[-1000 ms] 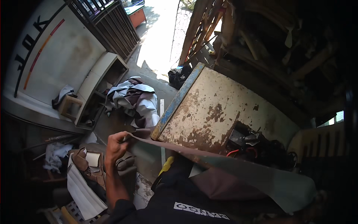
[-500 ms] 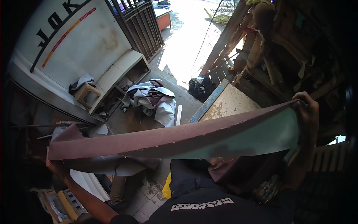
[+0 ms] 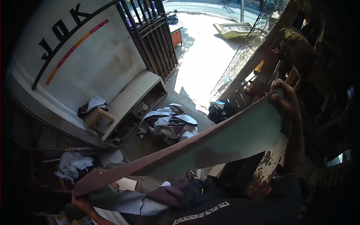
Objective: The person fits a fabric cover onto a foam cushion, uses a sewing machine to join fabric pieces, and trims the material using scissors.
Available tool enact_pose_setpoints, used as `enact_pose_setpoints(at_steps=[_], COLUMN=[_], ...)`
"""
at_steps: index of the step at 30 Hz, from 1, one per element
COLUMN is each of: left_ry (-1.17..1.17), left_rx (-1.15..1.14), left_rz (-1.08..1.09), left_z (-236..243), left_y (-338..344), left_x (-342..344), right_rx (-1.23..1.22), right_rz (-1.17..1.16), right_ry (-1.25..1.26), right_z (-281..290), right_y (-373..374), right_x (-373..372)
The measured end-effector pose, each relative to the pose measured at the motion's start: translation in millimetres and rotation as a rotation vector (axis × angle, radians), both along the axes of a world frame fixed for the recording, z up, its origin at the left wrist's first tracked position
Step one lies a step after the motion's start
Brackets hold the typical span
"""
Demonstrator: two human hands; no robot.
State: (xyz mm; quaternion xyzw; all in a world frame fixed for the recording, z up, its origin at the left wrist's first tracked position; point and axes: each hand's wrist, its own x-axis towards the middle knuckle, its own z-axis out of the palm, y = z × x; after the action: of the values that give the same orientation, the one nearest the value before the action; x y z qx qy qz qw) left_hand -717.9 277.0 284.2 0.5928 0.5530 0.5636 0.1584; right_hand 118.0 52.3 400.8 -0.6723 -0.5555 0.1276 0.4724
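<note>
A long strip of upholstery fabric (image 3: 225, 144), maroon on one face and pale green on the other, stretches between my two hands across the front of my body. My right hand (image 3: 288, 98), raised at the right, is closed on the strip's upper right corner. Lower down at the left, my left hand (image 3: 79, 202) holds the other end, its fingers mostly hidden behind the fabric. The strip slopes up from left to right, its green face showing at the right. Below it hangs more maroon and grey-backed fabric (image 3: 150, 204) near my legs.
A crumpled heap of grey and maroon fabric (image 3: 170, 123) lies on the floor by a low open cabinet (image 3: 138, 90). A small stool (image 3: 99, 119) stands there. White stuffing (image 3: 75, 165) sits at the left. A black bag (image 3: 221, 111) and a worn board (image 3: 268, 168) are at the right.
My right hand has moved up and left, my left hand down and right, so the strip tilts more steeply. The view has shifted, showing more of the street outside.
</note>
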Motion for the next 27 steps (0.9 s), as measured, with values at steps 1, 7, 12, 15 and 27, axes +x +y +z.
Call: enact_pose_setpoints(at_steps=[1, 7, 12, 15, 27], left_ry=[-0.041, -0.257, 0.456, 0.459, 0.184], left_rx=[0.011, -0.066, -0.289, 0.032, -0.049], left_rz=[0.051, -0.036, -0.020, 0.065, 0.521], left_z=[5.5, 37.9, 50.5, 10.2, -72.8], left_y=[1.6, -3.4, 4.6, 54.7, 315.2], left_x=[6.5, 24.4, 117.0, 209.8, 439.6], right_rx=[0.002, -0.160, 0.274, 0.302, 0.372], right_rz=[0.146, 0.198, -0.316, -0.496, -0.446], right_ry=[-0.134, -0.466, -0.406, -0.473, -0.712], right_z=[10.2, 39.8, 51.2, 120.1, 83.6], right_y=[14.5, 98.3, 194.2, 218.0, 403.5], right_x=[9.6, 25.5, 95.3, 143.5, 265.7])
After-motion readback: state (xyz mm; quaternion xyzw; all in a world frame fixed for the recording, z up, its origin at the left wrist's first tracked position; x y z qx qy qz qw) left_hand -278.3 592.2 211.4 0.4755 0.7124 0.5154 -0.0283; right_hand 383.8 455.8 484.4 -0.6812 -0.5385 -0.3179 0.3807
